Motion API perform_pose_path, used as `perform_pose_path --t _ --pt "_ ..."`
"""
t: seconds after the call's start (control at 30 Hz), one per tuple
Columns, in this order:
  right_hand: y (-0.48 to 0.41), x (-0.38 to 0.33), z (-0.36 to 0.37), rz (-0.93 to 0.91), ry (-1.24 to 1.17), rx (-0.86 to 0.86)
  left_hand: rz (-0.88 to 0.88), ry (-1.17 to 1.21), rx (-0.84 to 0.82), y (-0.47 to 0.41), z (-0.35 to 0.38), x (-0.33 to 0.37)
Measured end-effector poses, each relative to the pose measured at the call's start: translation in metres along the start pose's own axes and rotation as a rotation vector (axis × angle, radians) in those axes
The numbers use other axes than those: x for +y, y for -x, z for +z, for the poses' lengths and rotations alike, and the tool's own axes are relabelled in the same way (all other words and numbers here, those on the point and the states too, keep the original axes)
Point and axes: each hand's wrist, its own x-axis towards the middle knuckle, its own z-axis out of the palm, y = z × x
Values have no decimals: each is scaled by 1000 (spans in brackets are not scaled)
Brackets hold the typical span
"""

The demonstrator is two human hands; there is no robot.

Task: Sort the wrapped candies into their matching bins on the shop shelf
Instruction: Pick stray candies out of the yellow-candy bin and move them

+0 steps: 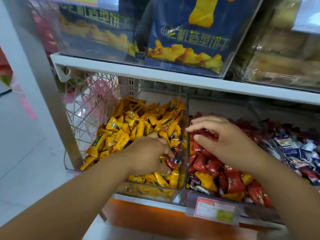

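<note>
A clear bin on the left holds a heap of yellow wrapped candies. My left hand is inside this bin, its fingers curled round a red wrapped candy among the yellow ones. To its right, a second clear bin holds mostly red candies, with a few yellow candies mixed in near the front. My right hand hovers over the red bin with fingers spread and relaxed, holding nothing. Further right lie dark blue wrapped candies.
A white shelf board hangs close above the bins and carries clear boxes of blue biscuit packets. A wire side panel closes the shelf's left end. A price tag hangs on the front rail below the red bin.
</note>
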Motion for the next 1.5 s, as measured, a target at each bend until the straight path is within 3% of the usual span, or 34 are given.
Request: perform_pose_path --t 0.2,0.5,0.63,0.8,1.03,1.23,1.3,1.37,1.43,1.5 --pt "19 14 -18 77 -66 28 -75 157 101 5 3 4" --pt "26 15 -12 139 -74 26 -99 122 97 1 3 6" --pt "29 15 -7 133 -48 41 -118 100 197 3 -2 8" --pt "30 15 -5 132 -7 130 -131 535 466 15 -22 7" --pt "23 -7 10 4 -111 190 -46 779 591 3 -33 41" --pt "22 -8 -2 59 -208 321 -56 955 632 -6 -44 54" --pt "20 5 -12 171 -99 370 -136 896 635 -9 -42 47" --pt "19 19 -21 317 26 314 -183 695 594 -8 -39 34" --pt "25 27 -21 369 133 194 -150 507 436 -5 -31 24" --pt "30 21 -14 299 196 106 -85 297 288 -8 -20 17"
